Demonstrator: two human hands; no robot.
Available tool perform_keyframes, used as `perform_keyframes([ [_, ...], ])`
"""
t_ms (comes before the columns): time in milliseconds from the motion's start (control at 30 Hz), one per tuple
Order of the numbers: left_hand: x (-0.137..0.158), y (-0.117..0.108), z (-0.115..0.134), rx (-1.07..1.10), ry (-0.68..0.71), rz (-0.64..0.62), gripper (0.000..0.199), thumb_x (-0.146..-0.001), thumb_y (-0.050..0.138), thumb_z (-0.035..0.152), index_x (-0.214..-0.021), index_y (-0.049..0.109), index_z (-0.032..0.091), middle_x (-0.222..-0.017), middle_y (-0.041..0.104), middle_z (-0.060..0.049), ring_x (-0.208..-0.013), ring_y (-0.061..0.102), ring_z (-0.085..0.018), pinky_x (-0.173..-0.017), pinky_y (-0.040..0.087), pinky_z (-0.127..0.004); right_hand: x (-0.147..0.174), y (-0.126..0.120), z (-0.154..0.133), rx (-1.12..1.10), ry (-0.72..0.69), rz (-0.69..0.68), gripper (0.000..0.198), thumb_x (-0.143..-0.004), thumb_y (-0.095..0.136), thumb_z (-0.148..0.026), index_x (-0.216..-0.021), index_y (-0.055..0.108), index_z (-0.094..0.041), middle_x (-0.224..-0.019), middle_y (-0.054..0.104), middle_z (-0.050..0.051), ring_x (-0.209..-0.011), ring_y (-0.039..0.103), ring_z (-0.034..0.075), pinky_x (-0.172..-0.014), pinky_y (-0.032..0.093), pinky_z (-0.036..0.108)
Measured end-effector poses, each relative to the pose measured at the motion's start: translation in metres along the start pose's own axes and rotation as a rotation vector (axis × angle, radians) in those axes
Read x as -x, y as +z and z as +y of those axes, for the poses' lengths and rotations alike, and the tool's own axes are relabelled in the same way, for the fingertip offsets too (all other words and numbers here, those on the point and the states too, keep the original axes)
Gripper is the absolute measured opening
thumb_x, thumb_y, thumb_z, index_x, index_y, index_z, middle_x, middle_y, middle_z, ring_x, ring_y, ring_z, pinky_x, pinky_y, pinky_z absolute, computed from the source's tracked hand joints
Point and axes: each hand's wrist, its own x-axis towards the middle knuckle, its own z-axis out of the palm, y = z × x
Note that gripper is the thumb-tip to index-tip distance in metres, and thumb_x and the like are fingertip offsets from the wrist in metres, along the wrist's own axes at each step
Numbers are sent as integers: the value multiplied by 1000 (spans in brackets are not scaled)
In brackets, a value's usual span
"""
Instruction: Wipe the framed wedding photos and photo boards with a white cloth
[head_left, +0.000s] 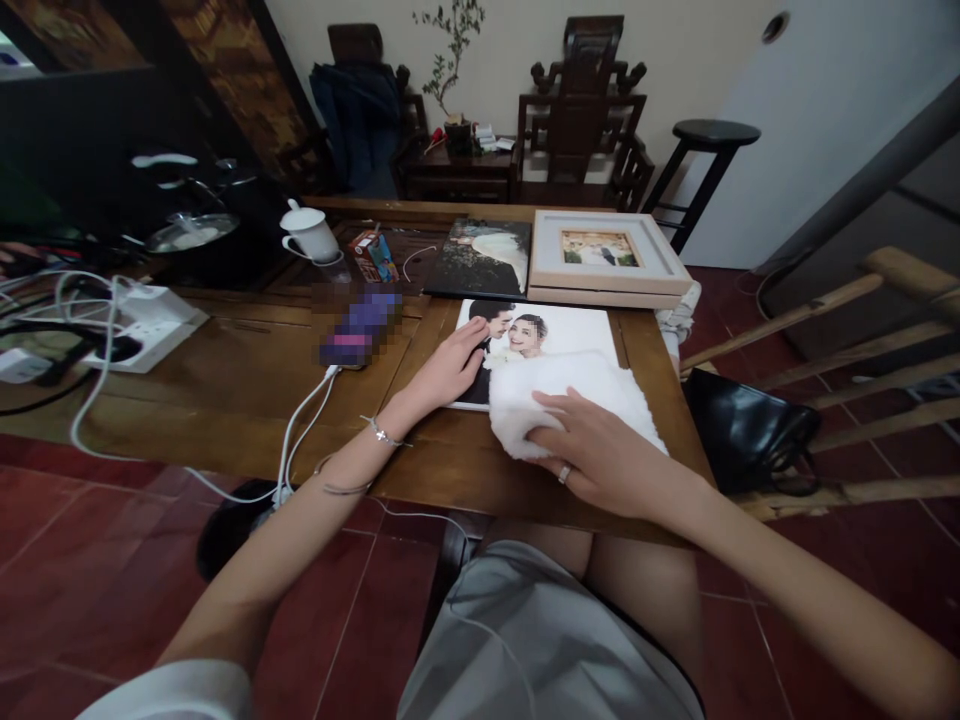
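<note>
A photo panel with a portrait of two people lies flat on the wooden table. My left hand rests on its left edge, fingers stretched out and flat. In my right hand is a fluffy white cloth, gripped at its near side. The cloth spreads over the lower right part of the photo panel and hides it there. Behind the panel lie a dark photo panel and a boxed picture frame with a pale mat.
Left of my hand lies a phone with white cables. Farther left stands a power strip. A lidded white mug and a small carton stand at the back. A wooden chair and black bag are at the right.
</note>
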Motion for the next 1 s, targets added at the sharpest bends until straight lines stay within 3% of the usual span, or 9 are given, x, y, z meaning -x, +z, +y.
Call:
perform_keyframes([
  [167,-1,1,0,44,23,11,49,-102,38,33,-143,53,11,-156,45,-16,-148,37,-27,-123,28,-49,-31,3,37,48,147,77,29,-98,46,-22,-119,65,-20,-132,62,19,-127,55,33,-110,39,57],
  [300,-1,-1,3,114,43,56,53,-106,29,44,-147,49,16,-156,46,-13,-148,37,-25,-123,29,-49,-65,5,66,91,220,160,34,-103,38,-31,-121,64,-18,-125,66,19,-130,52,35,-108,37,60],
  [533,3,-8,11,221,30,176,67,-105,23,59,-152,43,15,-156,45,-14,-146,41,-27,-122,30,-47,-98,10,73,92,45,139,30,-102,42,-24,-120,66,-17,-133,64,18,-142,41,33,-112,29,61],
  [733,2,-7,5,234,26,251,73,-103,17,66,-155,40,21,-160,40,-9,-152,29,-26,-125,25,-45,-91,10,57,1,-158,67,28,-101,47,-22,-117,69,-19,-128,69,13,-144,41,30,-116,27,59],
  [900,1,-6,2,228,13,278,77,-102,15,68,-153,42,18,-157,44,-12,-148,37,-27,-123,29,-48,-64,12,36,-51,-242,21,35,-91,54,-10,-121,67,-21,-134,66,13,-146,39,25,-120,24,56],
  [1000,0,-6,2,224,8,250,79,-103,12,67,-150,47,15,-156,45,-14,-147,39,-25,-124,29,-45,-43,7,26,-109,-261,-12,32,-91,55,-11,-118,68,-22,-138,64,12,-145,41,23,-124,21,53],
])
